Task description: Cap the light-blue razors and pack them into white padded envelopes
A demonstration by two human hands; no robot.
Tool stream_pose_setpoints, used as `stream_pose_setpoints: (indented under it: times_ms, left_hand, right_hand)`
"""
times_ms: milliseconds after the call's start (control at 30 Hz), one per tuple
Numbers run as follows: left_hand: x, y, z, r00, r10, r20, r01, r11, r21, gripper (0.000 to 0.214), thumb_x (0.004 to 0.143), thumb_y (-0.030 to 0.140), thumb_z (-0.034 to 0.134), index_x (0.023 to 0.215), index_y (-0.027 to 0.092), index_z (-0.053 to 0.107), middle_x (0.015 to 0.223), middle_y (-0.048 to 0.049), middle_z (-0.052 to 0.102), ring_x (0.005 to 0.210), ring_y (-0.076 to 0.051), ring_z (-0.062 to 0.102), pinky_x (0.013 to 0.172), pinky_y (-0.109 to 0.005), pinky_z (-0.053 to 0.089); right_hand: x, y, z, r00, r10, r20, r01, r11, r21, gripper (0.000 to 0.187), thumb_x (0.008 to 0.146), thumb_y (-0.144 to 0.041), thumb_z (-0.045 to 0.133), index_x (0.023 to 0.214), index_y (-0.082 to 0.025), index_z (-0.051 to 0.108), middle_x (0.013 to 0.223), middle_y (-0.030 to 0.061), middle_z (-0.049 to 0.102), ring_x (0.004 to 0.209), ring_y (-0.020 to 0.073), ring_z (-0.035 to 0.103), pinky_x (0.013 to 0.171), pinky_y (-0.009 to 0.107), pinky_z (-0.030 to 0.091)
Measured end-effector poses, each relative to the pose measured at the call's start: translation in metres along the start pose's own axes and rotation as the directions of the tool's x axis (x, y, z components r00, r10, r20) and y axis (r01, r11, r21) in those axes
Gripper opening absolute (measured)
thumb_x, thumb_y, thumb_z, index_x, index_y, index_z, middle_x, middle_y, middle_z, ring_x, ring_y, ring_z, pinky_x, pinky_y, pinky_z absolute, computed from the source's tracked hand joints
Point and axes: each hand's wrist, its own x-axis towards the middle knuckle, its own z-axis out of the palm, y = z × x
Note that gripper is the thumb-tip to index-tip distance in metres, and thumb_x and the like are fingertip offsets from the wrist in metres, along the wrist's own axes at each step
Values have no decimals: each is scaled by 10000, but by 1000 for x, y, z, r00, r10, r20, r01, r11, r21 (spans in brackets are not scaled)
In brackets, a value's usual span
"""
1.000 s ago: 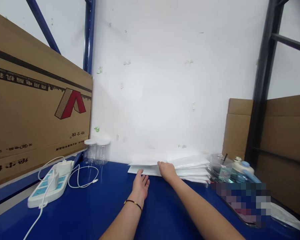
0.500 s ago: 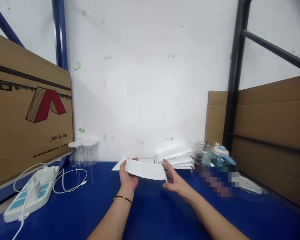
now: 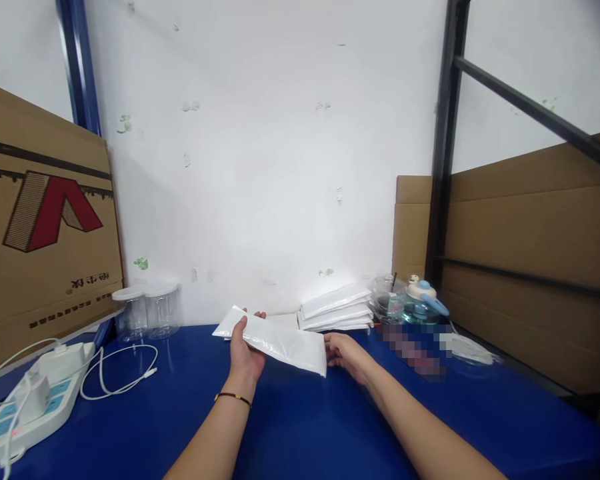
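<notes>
My left hand (image 3: 247, 350) is closed around a long white padded envelope (image 3: 280, 340), thumb on top and fingers beneath. The envelope is held above the blue table, tilted down toward its right end. At that end my right hand (image 3: 345, 353) has its fingers curled against the short edge; the fingertips are partly hidden there. Behind it, by the wall, lies a stack of similar white envelopes (image 3: 337, 308), with another flat white piece (image 3: 285, 321) to its left.
A white power strip (image 3: 40, 413) with plugs and a white cable (image 3: 123, 392) lies at the left. Clear lidded jars (image 3: 163, 312), a large cardboard box (image 3: 50, 220), a blue-lidded bottle (image 3: 423, 303), a clear cup (image 3: 384, 300) and a blurred patch (image 3: 415, 350) surround the blue table (image 3: 300, 427).
The view has turned slightly right. My right hand's fingers have gone from spread to curled at the envelope's end. The envelope's right end has dipped, and its left part now shows past my left thumb.
</notes>
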Motion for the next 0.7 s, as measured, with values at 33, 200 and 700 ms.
stream_pose_setpoints:
  times_ms: [33,200,700]
  left_hand:
    - [-1,0,1,1000,18,15,-19,1000,23,259,781,263,596,1040,249,586,939,-40,659,935,-191,639,790,-295,504]
    - [-6,-2,7,994,67,89,-76,992,104,331,791,263,584,1122,270,569,960,-30,676,973,-190,626,778,-281,503]
    - [-6,8,10,996,35,85,-48,987,155,236,805,312,564,946,152,666,1023,-88,676,957,-202,622,809,-275,507]
  right_hand:
    - [2,2,-1,1000,-9,-30,8,1000,-21,336,662,-213,426,923,-161,631,865,56,647,718,143,585,637,246,431]
    - [7,10,-5,988,-27,-150,9,993,-119,381,748,-347,435,1013,-150,625,1025,101,634,923,197,567,795,316,416]
    - [-5,14,9,945,-241,221,322,561,-762,774,509,-466,800,1206,-282,520,1231,49,524,1199,299,400,1026,464,209]
